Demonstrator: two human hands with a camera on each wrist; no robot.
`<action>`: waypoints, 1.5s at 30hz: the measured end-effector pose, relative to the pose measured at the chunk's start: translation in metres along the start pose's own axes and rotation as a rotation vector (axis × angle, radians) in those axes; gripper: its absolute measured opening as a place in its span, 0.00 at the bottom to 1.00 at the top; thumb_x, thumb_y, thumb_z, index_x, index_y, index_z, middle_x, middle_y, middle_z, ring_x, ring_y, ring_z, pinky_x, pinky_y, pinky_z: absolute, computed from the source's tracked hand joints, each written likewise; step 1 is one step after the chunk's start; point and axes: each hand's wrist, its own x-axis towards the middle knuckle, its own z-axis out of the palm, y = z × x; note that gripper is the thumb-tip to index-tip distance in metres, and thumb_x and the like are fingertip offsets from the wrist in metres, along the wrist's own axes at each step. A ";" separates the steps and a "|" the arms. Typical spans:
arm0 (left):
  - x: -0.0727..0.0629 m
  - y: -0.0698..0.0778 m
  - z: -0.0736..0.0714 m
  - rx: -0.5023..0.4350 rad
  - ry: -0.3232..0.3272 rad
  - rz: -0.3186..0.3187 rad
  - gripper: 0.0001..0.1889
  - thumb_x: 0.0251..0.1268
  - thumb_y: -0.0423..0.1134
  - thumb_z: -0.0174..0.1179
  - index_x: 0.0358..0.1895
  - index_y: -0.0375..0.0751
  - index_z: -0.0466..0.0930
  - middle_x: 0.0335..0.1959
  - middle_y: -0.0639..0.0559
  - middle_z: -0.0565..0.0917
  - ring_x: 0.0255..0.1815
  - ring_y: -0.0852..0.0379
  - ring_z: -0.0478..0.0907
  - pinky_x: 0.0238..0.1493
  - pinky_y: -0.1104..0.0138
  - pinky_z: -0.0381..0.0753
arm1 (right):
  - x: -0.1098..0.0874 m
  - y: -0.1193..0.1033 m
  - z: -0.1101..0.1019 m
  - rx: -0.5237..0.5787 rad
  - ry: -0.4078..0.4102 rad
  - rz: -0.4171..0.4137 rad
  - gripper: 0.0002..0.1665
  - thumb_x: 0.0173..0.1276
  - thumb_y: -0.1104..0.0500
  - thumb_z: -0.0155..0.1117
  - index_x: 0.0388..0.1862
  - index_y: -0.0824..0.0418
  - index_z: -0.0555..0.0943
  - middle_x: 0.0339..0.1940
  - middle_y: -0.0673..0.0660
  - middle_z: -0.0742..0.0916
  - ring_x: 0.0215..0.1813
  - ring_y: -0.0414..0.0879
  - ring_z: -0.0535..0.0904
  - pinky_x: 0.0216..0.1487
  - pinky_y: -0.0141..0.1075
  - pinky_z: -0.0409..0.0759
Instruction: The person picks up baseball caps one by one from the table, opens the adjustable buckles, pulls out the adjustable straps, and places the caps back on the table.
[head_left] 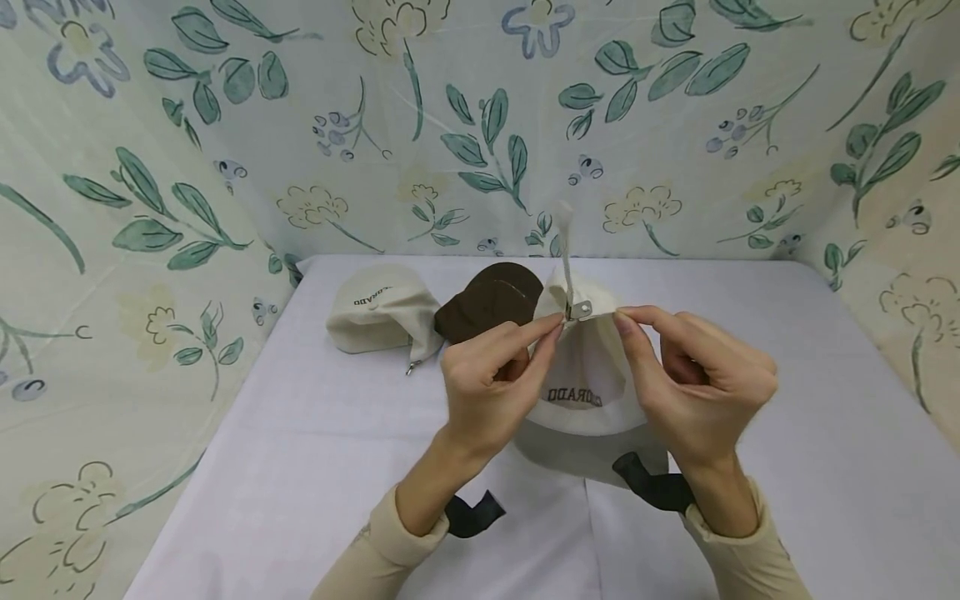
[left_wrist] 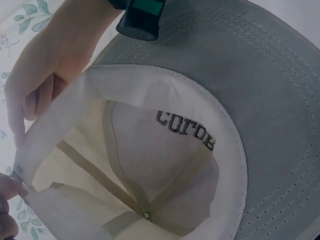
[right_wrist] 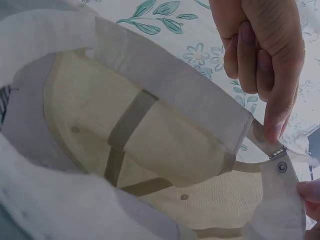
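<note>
A cream baseball cap (head_left: 555, 367) is turned with its inside facing me, its grey brim underside (head_left: 592, 454) toward the lower edge. Mirrored dark lettering shows through the front panel. My left hand (head_left: 498, 375) pinches the back strap beside a small metal buckle (head_left: 576, 312), thumb against forefinger. From the buckle the loose strap end (head_left: 565, 250) sticks up. On the buckle's other side my right hand (head_left: 697, 379) pinches the cap's back edge between thumb and forefinger. In the right wrist view, a round metal snap (right_wrist: 282, 167) sits on the band below the buckle.
Behind the hands on the white-covered table (head_left: 300, 467) lie a second cream cap (head_left: 382, 312) with dark lettering and a dark brown cap (head_left: 491, 300), side by side. A floral-print cloth (head_left: 480, 125) hangs at the back and sides. Black straps (head_left: 652, 483) hang at both wrists.
</note>
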 end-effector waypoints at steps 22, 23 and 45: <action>0.008 -0.007 -0.011 0.082 -0.107 0.112 0.09 0.55 0.19 0.69 0.36 0.32 0.92 0.11 0.54 0.70 0.14 0.65 0.60 0.19 0.77 0.57 | 0.008 -0.005 -0.017 -0.098 -0.428 -0.017 0.20 0.68 0.51 0.75 0.47 0.68 0.90 0.13 0.47 0.63 0.19 0.33 0.53 0.22 0.22 0.50; 0.009 -0.006 -0.011 0.096 -0.113 0.125 0.09 0.55 0.19 0.69 0.36 0.32 0.92 0.11 0.55 0.70 0.14 0.65 0.60 0.19 0.77 0.57 | 0.007 -0.005 -0.018 -0.115 -0.456 0.006 0.20 0.68 0.52 0.76 0.48 0.67 0.90 0.13 0.46 0.63 0.19 0.33 0.53 0.22 0.22 0.50; 0.008 -0.001 -0.013 0.185 -0.106 0.264 0.11 0.54 0.19 0.68 0.37 0.35 0.92 0.10 0.56 0.65 0.12 0.64 0.54 0.18 0.73 0.52 | 0.000 -0.008 -0.014 0.032 -0.452 0.435 0.13 0.58 0.74 0.77 0.42 0.65 0.91 0.10 0.48 0.63 0.13 0.41 0.51 0.13 0.34 0.46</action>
